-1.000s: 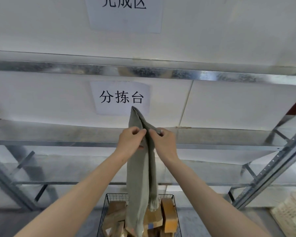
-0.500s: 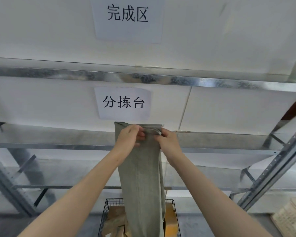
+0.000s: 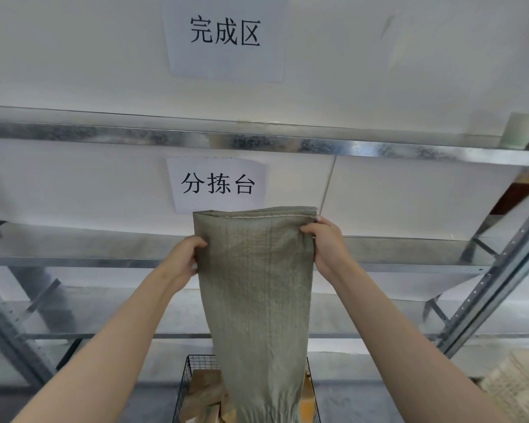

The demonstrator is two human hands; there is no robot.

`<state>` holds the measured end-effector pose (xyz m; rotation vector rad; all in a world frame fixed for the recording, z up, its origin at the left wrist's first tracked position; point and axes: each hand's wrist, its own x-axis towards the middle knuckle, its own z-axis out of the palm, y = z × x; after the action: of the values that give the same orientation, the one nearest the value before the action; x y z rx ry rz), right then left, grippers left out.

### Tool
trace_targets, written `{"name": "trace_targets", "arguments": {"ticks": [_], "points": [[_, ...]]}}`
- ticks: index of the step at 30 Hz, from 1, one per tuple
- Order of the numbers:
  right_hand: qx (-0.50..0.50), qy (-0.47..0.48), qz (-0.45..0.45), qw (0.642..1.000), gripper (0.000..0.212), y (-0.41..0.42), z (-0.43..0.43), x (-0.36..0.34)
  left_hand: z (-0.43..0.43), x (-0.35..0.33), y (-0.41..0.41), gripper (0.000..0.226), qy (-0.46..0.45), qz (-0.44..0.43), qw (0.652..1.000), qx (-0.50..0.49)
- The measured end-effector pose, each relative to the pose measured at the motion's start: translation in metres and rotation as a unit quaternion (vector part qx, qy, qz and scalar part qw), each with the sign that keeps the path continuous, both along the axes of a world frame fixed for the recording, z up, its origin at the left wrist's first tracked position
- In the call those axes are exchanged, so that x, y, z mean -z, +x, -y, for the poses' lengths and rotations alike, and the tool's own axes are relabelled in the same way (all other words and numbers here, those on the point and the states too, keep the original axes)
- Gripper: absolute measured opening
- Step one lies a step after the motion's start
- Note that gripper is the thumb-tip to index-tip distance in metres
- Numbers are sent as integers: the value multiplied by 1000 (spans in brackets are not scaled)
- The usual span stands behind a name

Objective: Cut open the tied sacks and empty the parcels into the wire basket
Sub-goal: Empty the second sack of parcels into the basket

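Above the wire basket point(image 3: 185, 378), head view: a grey-green woven sack point(image 3: 257, 285) hung flat between both hands, in front of metal shelving point(image 3: 257, 141).

The left hand point(image 3: 182, 264) gripped the sack's left edge a little below the top, fingers curled round the cloth. The right hand point(image 3: 324, 248) pinched the upper right corner just under the stitched seam, fingers folded over the edge.

The sack's long axis ran straight up and down. The stitched, closed end pointed up. The lower end dropped into the basket, with the mouth itself below the frame.

Brown parcels point(image 3: 205, 389) lay in the basket beside the hanging cloth.

Judgement: the sack looked limp, with no bulge, so it was likely already cut and tipped out. What remained for it was a last shake and setting it aside.

A pale woven heap point(image 3: 513, 389) at the lower right edge might have been more sacks, but it was too blurred to tell.
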<state>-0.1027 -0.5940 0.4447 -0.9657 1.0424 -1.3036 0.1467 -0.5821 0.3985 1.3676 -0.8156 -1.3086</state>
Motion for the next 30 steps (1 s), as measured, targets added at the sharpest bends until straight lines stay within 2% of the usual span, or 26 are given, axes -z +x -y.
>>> {"name": "trace_targets", "arguments": {"ticks": [3,7,12,15,17,21,25,28,30], "points": [[14,-7,2,1000,25,-8,1,-1,-3,5,-3,22,1,16,999,36],[-27,-9,10,1000,18,-18,-1,5,1,1,-8,24,-36,-3,999,2],[-99,39,-114,988,9,-25,-7,29,1,-6,-12,24,-45,-8,998,-35],[-81,47,-205,974,24,-26,-9,36,-2,-8,-8,17,-52,-18,998,-38],[-63,43,-217,973,25,-25,-8,38,-3,-10,-5,10,-61,-11,997,-36],[24,51,-165,985,16,-18,1,42,-3,-16,5,18,-70,89,991,-70],[104,15,-187,977,17,-11,5,37,-2,-22,12,25,-74,205,970,-113],[118,-43,-224,966,10,-8,4,31,-7,-28,11,11,-104,258,958,-70],[94,-66,-248,962,13,-8,4,27,-10,-33,11,17,-132,303,943,-33]]}}
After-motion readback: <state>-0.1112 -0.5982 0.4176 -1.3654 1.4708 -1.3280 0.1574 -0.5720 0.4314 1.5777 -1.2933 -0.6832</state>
